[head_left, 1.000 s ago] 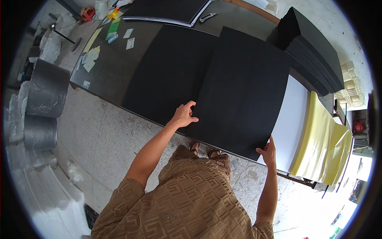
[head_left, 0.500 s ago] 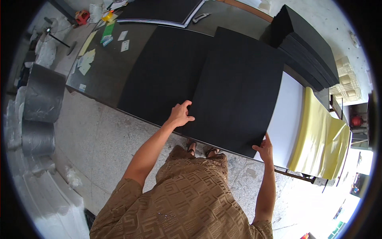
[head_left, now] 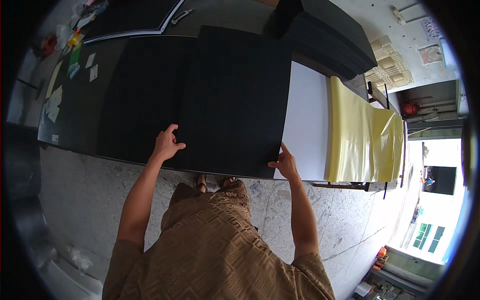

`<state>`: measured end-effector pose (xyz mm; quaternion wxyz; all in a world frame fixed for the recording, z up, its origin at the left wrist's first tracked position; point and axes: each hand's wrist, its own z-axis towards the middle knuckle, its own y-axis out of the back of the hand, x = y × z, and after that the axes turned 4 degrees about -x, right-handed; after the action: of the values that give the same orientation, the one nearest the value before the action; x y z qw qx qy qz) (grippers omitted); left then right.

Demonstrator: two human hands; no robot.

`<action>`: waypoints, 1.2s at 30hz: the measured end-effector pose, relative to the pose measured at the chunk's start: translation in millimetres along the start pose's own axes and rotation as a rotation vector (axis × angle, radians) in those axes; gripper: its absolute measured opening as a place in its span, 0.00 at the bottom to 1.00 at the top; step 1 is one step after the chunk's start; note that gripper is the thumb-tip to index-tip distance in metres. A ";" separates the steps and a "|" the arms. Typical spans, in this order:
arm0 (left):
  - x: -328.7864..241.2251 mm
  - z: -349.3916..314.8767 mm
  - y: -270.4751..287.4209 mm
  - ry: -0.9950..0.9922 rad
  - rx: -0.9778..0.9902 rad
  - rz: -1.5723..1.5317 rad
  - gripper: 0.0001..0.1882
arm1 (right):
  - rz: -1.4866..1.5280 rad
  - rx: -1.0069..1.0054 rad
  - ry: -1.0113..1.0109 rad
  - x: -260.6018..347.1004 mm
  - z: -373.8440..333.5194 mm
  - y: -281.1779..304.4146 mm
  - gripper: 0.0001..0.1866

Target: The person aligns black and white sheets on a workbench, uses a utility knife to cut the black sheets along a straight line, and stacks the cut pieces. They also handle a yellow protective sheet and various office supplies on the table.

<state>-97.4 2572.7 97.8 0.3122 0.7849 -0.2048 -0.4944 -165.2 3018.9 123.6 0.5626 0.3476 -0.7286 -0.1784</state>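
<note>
A large black sheet (head_left: 237,100) lies across the worktable, its right part bordered by a white sheet (head_left: 307,110). My left hand (head_left: 167,144) is at the black sheet's left edge, thumb over its surface and forefinger bent against the edge. At the near right corner, my right hand (head_left: 285,164) has its thumb on top and its forefinger stretched along the edge. The other fingers of both hands are mostly hidden. Under and left of this sheet, another dark sheet (head_left: 137,95) covers the tabletop.
Yellow film (head_left: 367,135) drapes over the table's right end. A tall black stack (head_left: 327,37) stands at the back right. Behind lie a utility knife (head_left: 181,16) and more black sheets (head_left: 130,17). Small cards (head_left: 93,73) and paper scraps (head_left: 54,105) lie at left.
The view has turned to the right, so the table and its contents appear further left. Both hands stay at the black sheet's edges, and the sheet lies much as before.
</note>
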 end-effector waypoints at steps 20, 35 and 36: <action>-19.4 -22.0 -4.6 -0.040 -0.095 0.186 0.48 | -0.208 0.000 0.051 -13.0 -1.4 -8.6 0.57; -24.0 -19.9 -10.9 -0.050 -0.139 0.265 0.46 | -0.192 -0.018 -0.009 -19.3 6.8 -7.2 0.59; -22.6 -20.0 -9.9 -0.044 -0.127 0.279 0.46 | -0.189 -0.013 0.015 -16.4 7.0 -9.3 0.59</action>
<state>-88.8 2599.9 111.9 0.4224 0.7165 -0.2869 -0.4753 -166.9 3023.2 104.0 0.5511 0.4123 -0.6871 -0.2328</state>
